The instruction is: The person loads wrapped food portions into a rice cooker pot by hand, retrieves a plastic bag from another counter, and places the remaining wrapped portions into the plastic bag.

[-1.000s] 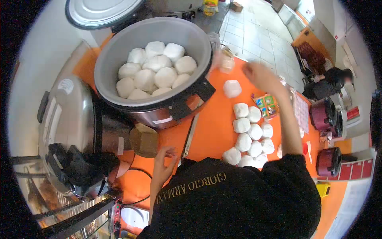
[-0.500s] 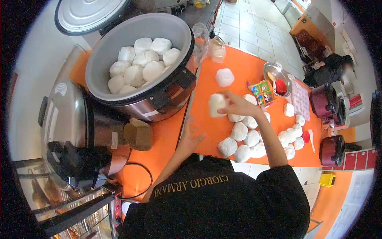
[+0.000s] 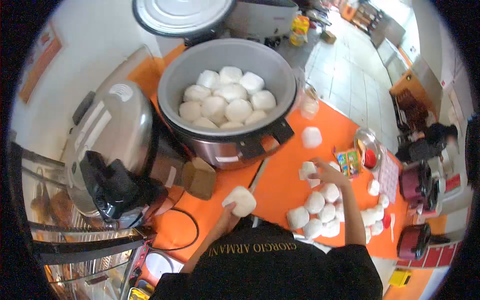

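Left hand and right hand, each with a white block

Orange counter spans the scene. At its far left stands an open cooker, heaped with blocks; nearer, on the left, is a silver-lidded cooker. A cluster of similar blocks lies to the right, with a steel bowl farther right. Beside the silver-lidded cooker is a brown box. The left hand grasps the near block, its thumb along the left side, between box and cluster. The right hand grips the farther block from the right, at the cluster's far end; whether this block is clear of the counter cannot be told. Handling (judged): both blocks look soft, so light, broad finger pressure suits them best. The left palm is better kept beneath its block to spread the weight; the right grip should lift straight, without dragging against neighbours.
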Motion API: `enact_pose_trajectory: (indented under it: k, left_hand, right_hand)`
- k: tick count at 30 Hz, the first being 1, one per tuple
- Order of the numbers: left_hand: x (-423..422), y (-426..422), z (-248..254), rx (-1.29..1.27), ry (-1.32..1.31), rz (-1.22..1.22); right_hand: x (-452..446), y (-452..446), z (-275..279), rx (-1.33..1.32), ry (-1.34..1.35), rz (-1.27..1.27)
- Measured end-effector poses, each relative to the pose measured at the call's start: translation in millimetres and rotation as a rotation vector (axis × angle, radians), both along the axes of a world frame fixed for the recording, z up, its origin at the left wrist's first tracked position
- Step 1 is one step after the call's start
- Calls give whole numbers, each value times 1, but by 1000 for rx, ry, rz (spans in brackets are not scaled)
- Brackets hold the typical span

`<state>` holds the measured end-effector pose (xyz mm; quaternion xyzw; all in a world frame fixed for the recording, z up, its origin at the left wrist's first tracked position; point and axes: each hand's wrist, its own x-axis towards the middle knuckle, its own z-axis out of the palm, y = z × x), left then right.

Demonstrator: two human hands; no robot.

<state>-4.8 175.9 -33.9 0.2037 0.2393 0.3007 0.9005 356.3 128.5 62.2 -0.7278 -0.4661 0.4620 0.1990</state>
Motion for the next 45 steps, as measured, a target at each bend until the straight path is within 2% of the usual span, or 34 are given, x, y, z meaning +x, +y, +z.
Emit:
enact_pose_trajectory:
  k: [1, 4, 5, 6, 7, 8, 9, 11, 13, 15, 16, 18, 19, 21, 23, 25, 26, 27, 29, 31, 32, 35, 37, 39, 40, 42, 43, 45]
  left_hand:
    - [-8, 2, -10, -10, -49, 0]
    - [-26, 7, 3, -16, 65, 56]
    - [-26, 7, -27, 24, 33, 103]
    - [-30, 13, -20, 31, 31, 112]
    - [-36, 18, -7, 109, 168, 79]
    - [-41, 22, 7, 185, 309, 45]
    - [-44, 25, 21, 188, 313, 54]
    - [-44, 30, 49, 419, 376, 30]
    - [-45, 30, 62, 375, 362, 74]
    - [-44, 33, 71, 328, 343, 119]
    - [-46, 35, 74, 369, 335, 137]
    - [-54, 40, 85, 408, 336, 167]
    - [-57, 42, 92, 433, 360, 167]
    - [-61, 44, 110, 448, 381, 179]
    - [-61, 48, 131, 419, 363, 205]
    - [-59, 51, 153, 420, 283, 201]
    - [-59, 53, 163, 433, 214, 178]
    - [-56, 54, 174, 430, 209, 190]
    - [-46, 57, 192, 535, -191, 229]
    - [-41, 64, 204, 490, -261, 252]
    - [-39, 66, 206, 446, -327, 267]
    - [-37, 69, 198, 503, -283, 281]
    - [-37, 65, 197, 515, -238, 234]
    - [-35, 63, 196, 530, -195, 235]
    - [-35, 63, 195, 544, -156, 229]
    - [-36, 64, 192, 580, -114, 249]
    - [-37, 63, 192, 579, -93, 260]
    - [-37, 59, 191, 568, -70, 258]
  right_hand:
    - [-8, 5, 29, 154, 224, 5]
    - [-39, 37, 133, 462, 251, 246]
    - [-51, 50, 159, 544, 293, 292]
    - [-67, 68, 180, 609, 233, 327]
    - [-85, 89, 195, 673, 174, 360]
    - [-102, 111, 205, 651, 49, 363]
    - [-120, 133, 212, 628, -73, 364]
    - [-154, 186, 204, 636, -306, 441]
    - [-193, 234, 184, 381, -247, 412]
    - [-214, 284, 128, 398, -456, 672]
    - [-218, 301, 114, 402, -446, 680]
    - [-229, 327, 100, 125, -727, 1012]
    - [-232, 321, 115, 128, -724, 1026]
    - [-228, 285, 179, 169, -642, 1004]
    - [-226, 247, 199, 363, -444, 931]
    - [-237, 186, 236, 398, -426, 978]
    - [-231, 174, 215, 668, -303, 1062]
    - [-233, 153, 215, 753, -287, 1045]
    - [-233, 157, 212, 740, -297, 1024]
    - [-230, 177, 208, 651, -294, 989]
    - [-225, 199, 205, 596, -206, 948]
    - [-218, 273, 184, 629, -247, 585]
    - [-215, 332, 150, 692, -516, 428]
    - [-219, 367, 113, 387, -292, 420]
    - [-223, 373, 108, 392, -283, 422]
    - [-228, 381, 101, 236, -634, 787]
    - [-226, 387, 103, 208, -682, 887]
    - [-217, 382, 122, 146, -594, 831]
